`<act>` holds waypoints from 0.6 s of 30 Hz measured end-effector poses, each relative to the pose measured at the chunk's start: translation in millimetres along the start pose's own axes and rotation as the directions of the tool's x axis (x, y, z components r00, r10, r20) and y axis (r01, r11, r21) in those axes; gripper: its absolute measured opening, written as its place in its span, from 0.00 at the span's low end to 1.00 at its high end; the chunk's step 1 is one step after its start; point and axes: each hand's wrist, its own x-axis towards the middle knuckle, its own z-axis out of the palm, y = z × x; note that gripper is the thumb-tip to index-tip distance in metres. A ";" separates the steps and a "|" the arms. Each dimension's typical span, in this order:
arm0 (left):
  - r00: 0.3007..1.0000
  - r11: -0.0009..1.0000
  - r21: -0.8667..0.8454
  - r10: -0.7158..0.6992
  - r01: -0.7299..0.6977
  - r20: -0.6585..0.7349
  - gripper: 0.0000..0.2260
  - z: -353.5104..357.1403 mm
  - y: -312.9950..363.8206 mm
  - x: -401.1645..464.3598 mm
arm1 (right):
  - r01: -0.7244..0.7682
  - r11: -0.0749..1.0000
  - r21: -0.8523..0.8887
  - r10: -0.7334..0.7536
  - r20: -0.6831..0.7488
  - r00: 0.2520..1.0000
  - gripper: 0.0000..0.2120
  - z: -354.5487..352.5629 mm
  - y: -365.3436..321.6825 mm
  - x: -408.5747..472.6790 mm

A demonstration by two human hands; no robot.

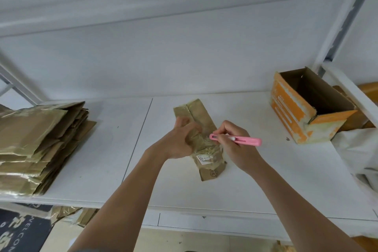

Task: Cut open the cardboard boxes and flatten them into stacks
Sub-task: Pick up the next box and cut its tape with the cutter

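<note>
Mid-table, the left hand (180, 139) grips a small taped cardboard box (201, 139) while the right hand (235, 143) pinches a pink cutter (235, 139) at its tape, so cutting seems underway, and next comes slitting the seam, then flattening it toward the stack (41, 143) at the table's left edge.
</note>
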 end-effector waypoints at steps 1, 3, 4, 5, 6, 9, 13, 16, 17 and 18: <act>1.000 1.000 0.006 -0.001 0.001 -0.006 0.26 -0.8 1.3 1.0 | 0.005 1.000 -0.023 -0.005 0.019 1.000 0.13 0.3 0.0 0.9; 1.000 1.000 0.005 -0.001 0.001 -0.018 0.25 -0.5 0.9 2.6 | 0.006 0.998 -0.064 -0.002 0.059 0.998 0.10 0.4 0.9 1.9; 1.000 1.000 -0.001 0.001 -0.001 -0.022 0.26 -0.1 -0.3 3.0 | 0.004 0.997 -0.079 0.003 0.084 0.996 0.09 0.4 1.9 2.0; 1.000 1.000 -0.008 0.003 -0.003 -0.026 0.26 0.3 -1.8 3.2 | 0.003 0.996 -0.088 0.007 0.111 0.994 0.08 0.3 1.9 1.7; 1.000 1.000 -0.013 0.003 -0.003 -0.030 0.26 0.3 -3.4 3.6 | 0.003 0.995 -0.095 0.010 0.138 0.990 0.07 0.6 1.1 1.6; 1.000 1.000 0.002 -0.003 0.003 -0.028 0.25 0.1 -8.6 1.8 | -0.019 0.993 -0.120 0.045 0.221 0.974 0.07 3.0 2.8 1.6; 0.999 0.999 0.034 0.032 -0.032 -0.005 0.21 15.1 -18.4 -3.6 | -0.124 0.991 -0.043 0.131 0.252 0.959 0.09 5.1 17.5 -11.3; 0.999 0.999 0.026 0.027 -0.026 -0.033 0.21 21.8 -18.4 0.1 | -0.103 0.994 -0.039 0.109 0.221 0.969 0.07 3.7 25.5 -17.6; 0.999 1.000 0.021 0.019 -0.018 -0.028 0.21 22.3 -17.4 2.0 | -0.092 0.994 -0.055 0.102 0.218 0.971 0.06 3.5 28.0 -17.9; 0.999 1.000 0.019 0.022 -0.022 -0.024 0.21 21.9 -17.1 4.3 | -0.076 0.994 -0.083 0.092 0.212 0.973 0.07 3.0 30.3 -16.9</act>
